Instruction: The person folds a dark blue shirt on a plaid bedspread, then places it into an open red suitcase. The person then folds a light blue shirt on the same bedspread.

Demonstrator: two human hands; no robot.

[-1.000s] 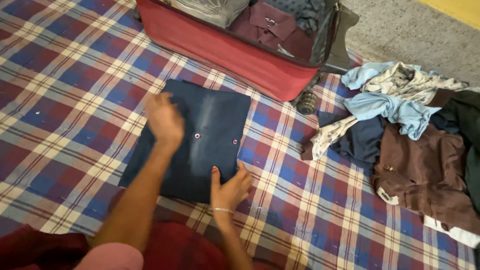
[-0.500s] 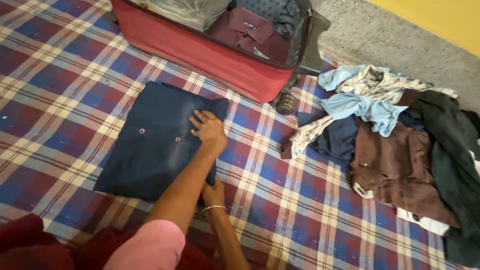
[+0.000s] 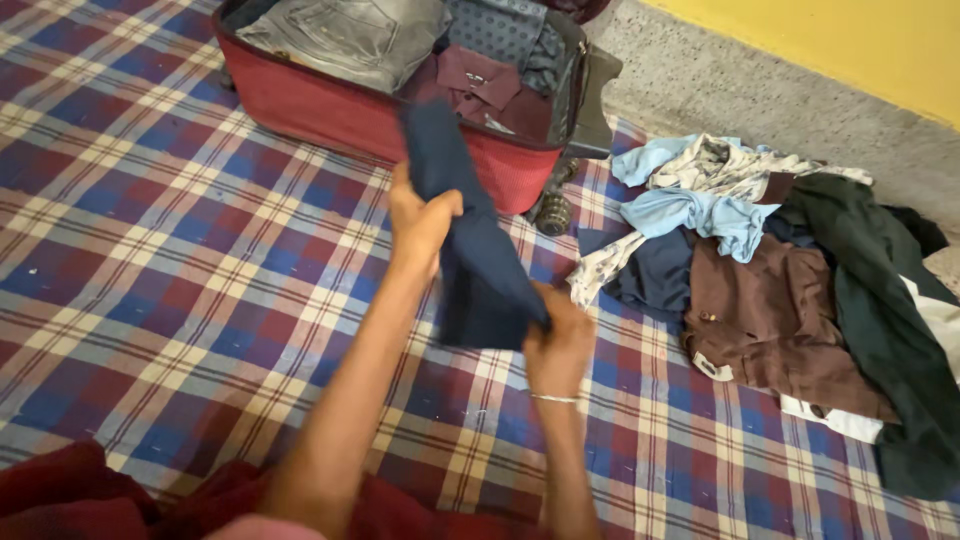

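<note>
An open red suitcase (image 3: 340, 105) lies on the checked blanket (image 3: 150, 270) at the far edge. Inside it, packed flat: grey trousers (image 3: 345, 35) on the left, a maroon shirt (image 3: 480, 85) in the middle, and a dark patterned garment (image 3: 505, 28) behind that. The suitcase wheels (image 3: 552, 210) show at its near right corner.

The person holds a folded navy garment (image 3: 470, 240) lifted clear of the blanket, just in front of the suitcase's near wall. It is dark blue, folded into a long narrow bundle and tilted, the upper end toward the suitcase and the lower end toward the person. No buttons or seams can be made out at this angle.

The left hand (image 3: 420, 220) is closed around the upper left edge of the bundle, fingers wrapped over the cloth. The right hand (image 3: 560, 340), with a thin bangle (image 3: 553, 398) at the wrist, pinches the lower corner from below.

To the right, well apart from the hands, a loose pile of clothes (image 3: 760, 270) lies on the blanket: light blue, white patterned, brown, navy and dark green pieces. A grey floor (image 3: 760, 90) and a yellow wall (image 3: 850, 40) lie beyond.
</note>
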